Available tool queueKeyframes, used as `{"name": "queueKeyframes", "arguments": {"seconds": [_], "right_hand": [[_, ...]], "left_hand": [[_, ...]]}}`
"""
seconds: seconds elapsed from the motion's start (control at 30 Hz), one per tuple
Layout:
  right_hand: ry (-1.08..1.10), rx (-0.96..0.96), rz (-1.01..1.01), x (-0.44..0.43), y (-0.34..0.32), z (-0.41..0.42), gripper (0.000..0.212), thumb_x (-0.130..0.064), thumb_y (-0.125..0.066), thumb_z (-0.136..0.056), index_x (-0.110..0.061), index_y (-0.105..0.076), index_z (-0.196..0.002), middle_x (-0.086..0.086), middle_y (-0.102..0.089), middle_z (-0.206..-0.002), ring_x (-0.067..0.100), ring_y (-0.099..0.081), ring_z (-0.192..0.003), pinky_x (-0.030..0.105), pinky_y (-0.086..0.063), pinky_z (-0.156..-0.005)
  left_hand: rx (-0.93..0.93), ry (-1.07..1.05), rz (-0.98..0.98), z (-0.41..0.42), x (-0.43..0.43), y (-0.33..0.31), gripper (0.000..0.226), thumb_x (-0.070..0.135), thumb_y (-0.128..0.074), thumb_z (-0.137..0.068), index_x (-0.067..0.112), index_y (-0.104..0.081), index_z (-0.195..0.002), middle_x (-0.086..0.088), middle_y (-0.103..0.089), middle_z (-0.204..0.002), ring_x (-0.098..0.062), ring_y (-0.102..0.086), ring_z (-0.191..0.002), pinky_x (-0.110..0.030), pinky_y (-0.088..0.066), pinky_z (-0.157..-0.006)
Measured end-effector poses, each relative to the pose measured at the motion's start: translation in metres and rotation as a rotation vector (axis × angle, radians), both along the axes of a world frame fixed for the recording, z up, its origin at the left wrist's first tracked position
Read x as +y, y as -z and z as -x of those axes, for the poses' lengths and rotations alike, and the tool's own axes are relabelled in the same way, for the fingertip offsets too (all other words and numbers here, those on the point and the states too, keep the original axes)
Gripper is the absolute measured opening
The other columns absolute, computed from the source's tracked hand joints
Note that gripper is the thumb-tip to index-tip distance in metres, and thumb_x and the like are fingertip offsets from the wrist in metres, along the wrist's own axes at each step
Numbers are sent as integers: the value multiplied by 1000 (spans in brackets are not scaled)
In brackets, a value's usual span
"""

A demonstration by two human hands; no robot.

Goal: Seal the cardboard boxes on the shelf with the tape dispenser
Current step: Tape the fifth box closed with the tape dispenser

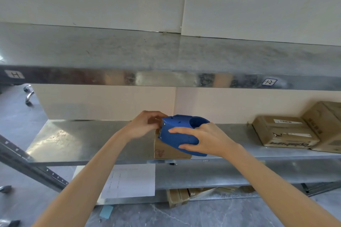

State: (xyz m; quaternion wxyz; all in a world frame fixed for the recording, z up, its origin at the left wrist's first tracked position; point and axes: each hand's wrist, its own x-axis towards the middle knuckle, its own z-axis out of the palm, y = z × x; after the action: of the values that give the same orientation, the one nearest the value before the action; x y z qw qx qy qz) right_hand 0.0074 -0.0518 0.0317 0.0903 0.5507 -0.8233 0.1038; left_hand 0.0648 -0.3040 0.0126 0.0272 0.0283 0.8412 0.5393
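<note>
Gripping the blue plastic tape dispenser (181, 134), the right hand (208, 140) wraps it from the right, fingers spread across its near side & up by the round roll opening. Dispenser sits tilted on top of a small brown cardboard box (169, 151), which is directly under & just left of that hand. Left hand (145, 125) is at the dispenser's left end, fingers curled in by the box's top-left edge. Can't tell if it pinches tape or only touches there, as fingertips are hidden. Box stands at the front lip of the galvanised metal shelf (83, 138), w/ a red scribble on its near face.

Below both hands: 1 white paper sheet (129, 180) at lower-shelf level, and flattened cardboard pieces (179, 197) under it, no. unclear.

Count: 1 dispenser, 3 boxes on this level. The other 2 lie well right of the right hand, touching each other: a flat worn labelled carton (284, 131) & a bigger carton (328, 125) cut off by the frame edge.

Above & beyond the hands: upper steel shelf (166, 57), 2 handwritten tags on its edge, "H" tag (14, 74) & "1-2" tag (269, 81). Pale wall behind.
</note>
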Motion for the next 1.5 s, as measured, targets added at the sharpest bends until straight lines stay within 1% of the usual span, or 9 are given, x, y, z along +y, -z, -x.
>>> {"name": "queueKeyframes", "arguments": {"seconds": [0.23, 0.37, 0.47, 0.57, 0.7, 0.93, 1.27, 1.43, 1.5], "right_hand": [[6, 19, 35, 1, 1, -2, 49, -55, -49, -94, -46, -42, -141, -10, -23, -48, 10, -23, -41, 19, -23, -43], [1, 50, 52, 3, 2, -5, 50, -53, -52, -93, -45, -41, -141, -9, -20, -49, 11, -22, -43, 20, -26, -41], [-12, 57, 65, 3, 3, -7, 49, -52, -51, -94, -44, -40, -142, -8, -21, -47, 11, -23, -43, 21, -30, -40], [-18, 59, 77, 3, 5, -7, 49, -52, -51, -95, -44, -39, -142, -7, -24, -46, 12, -26, -43, 22, -32, -41], [-26, 69, 92, 3, 11, -7, 49, -51, -51, -96, -45, -38, -143, -4, -33, -43, 13, -29, -43, 27, -36, -41], [-70, 86, 119, -1, 18, -8, 48, -49, -50, -98, -42, -38, -144, -5, -36, -44, 13, -31, -43, 29, -39, -41], [-95, 64, 187, -5, 21, -10, 46, -47, -52, -99, -42, -40, -143, -4, -43, -48, 17, -40, -47, 33, -49, -49], [-114, 34, 176, -6, 29, -11, 49, -49, -49, -101, -47, -32, -147, -4, -53, -53, 18, -50, -51, 34, -54, -58], [-106, 20, 180, -6, 28, -12, 49, -49, -50, -100, -47, -33, -146, -5, -55, -54, 16, -51, -52, 31, -54, -59]], "left_hand": [[-36, -8, -63, -2, 1, 0, 40, -13, -49, -87, 17, -71, -103, 4, -74, -100, -4, -66, -80, -21, -50, -81], [-67, -10, -127, 0, 2, -1, 34, -2, -53, -96, 18, -65, -121, 12, -63, -131, 0, -63, -113, -27, -53, -94], [-79, 31, -134, 0, 5, -3, 42, 2, -53, -99, 22, -57, -135, 14, -61, -135, 2, -57, -122, -21, -51, -94], [-126, 51, -164, -1, 8, -5, 48, -6, -46, -97, 23, -59, -134, 14, -64, -129, 4, -59, -117, -18, -51, -89], [-183, 68, -214, -2, 8, -1, 39, -2, -47, -99, 23, -66, -123, 8, -71, -120, -10, -65, -113, -23, -53, -90], [-193, 73, -234, -3, 7, 1, 36, -6, -47, -97, 18, -68, -115, 5, -72, -117, -11, -67, -109, -22, -53, -84], [-244, 92, -291, -4, 1, 3, 22, 2, -49, -100, 4, -60, -119, 0, -73, -111, -15, -67, -104, -21, -51, -81], [-239, 95, -249, -5, 1, 6, 27, -2, -51, -98, 9, -62, -121, -7, -70, -120, -28, -64, -113, -39, -53, -92], [-235, 94, -251, -5, 0, 6, 26, -2, -52, -98, 10, -62, -120, -8, -70, -119, -30, -65, -111, -41, -53, -90]]}}
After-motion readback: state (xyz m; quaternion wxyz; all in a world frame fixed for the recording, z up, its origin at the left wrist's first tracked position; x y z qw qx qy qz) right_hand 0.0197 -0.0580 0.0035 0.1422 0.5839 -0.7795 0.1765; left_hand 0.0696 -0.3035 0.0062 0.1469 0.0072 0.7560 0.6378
